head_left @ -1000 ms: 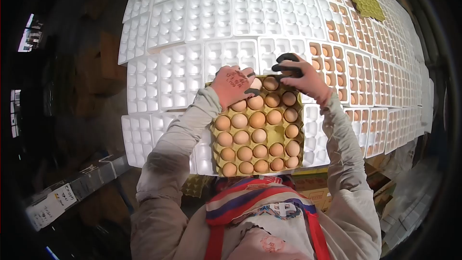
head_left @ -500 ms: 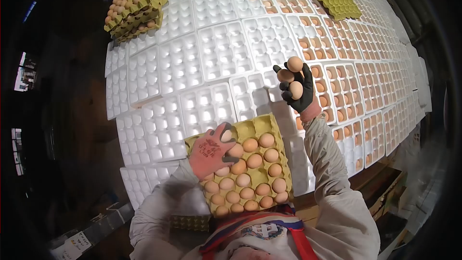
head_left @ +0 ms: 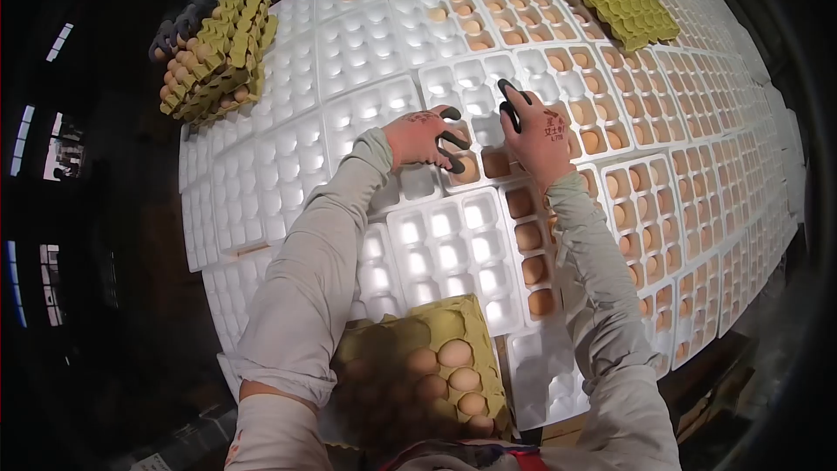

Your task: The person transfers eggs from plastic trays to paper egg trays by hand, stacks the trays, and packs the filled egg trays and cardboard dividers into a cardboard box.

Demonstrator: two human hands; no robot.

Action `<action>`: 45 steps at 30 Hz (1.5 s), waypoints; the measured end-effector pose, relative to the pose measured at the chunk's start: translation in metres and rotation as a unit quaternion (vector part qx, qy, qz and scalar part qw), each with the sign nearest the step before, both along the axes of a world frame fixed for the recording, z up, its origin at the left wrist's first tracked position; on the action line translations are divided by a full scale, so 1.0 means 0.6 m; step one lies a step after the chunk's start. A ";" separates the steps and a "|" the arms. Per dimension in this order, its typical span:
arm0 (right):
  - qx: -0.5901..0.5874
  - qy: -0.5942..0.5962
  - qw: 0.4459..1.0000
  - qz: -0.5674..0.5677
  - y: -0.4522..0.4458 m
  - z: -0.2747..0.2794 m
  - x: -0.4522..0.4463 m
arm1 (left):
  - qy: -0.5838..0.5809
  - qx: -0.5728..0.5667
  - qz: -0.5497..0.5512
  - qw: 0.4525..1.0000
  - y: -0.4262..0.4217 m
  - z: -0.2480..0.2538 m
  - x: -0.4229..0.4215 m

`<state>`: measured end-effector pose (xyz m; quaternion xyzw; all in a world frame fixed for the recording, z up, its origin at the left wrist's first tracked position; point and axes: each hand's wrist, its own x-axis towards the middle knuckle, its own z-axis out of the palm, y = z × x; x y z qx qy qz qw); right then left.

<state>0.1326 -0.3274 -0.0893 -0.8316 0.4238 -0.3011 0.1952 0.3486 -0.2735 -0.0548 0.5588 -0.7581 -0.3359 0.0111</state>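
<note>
My left hand (head_left: 425, 139), in a pink glove with dark fingertips, is spread over a white foam tray (head_left: 478, 74). Its fingers are apart beside an egg (head_left: 466, 167) in a cell, and I see nothing held. My right hand (head_left: 534, 133), gloved alike, hovers over the same tray's right part, fingers apart and no egg visible in them. Below them, close to my body, a yellow pulp tray (head_left: 475, 318) holds several brown eggs (head_left: 455, 353), partly in shadow.
Rows of white foam trays (head_left: 445, 249) spread around, many on the right filled with eggs. A yellow pulp tray (head_left: 615, 2) lies on them at the back. At the upper left, another person's gloved hand (head_left: 174, 30) touches stacked pulp trays with eggs (head_left: 222, 57).
My right hand no longer holds the three eggs and has its fingers apart. My left hand has left the pulp tray and moved forward to the foam tray. The view has shifted.
</note>
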 end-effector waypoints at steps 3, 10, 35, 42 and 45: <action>-0.042 -0.093 0.995 -0.014 -0.044 -0.081 0.025 | 0.230 -0.107 0.190 0.948 -0.045 -0.031 -0.056; 0.295 -0.302 0.906 -0.035 0.125 0.060 -0.076 | 0.026 -0.460 0.123 0.879 0.017 -0.073 -0.134; 0.378 -0.103 0.895 0.213 0.484 0.152 -0.212 | 0.144 -0.020 0.269 0.952 0.571 0.122 -0.165; -0.007 0.286 0.915 0.285 0.532 0.160 -0.202 | 0.030 -0.050 0.185 0.981 0.577 0.102 -0.192; -0.018 0.343 0.899 0.270 0.544 0.167 -0.202 | 0.298 -0.026 0.303 0.905 0.605 0.115 -0.145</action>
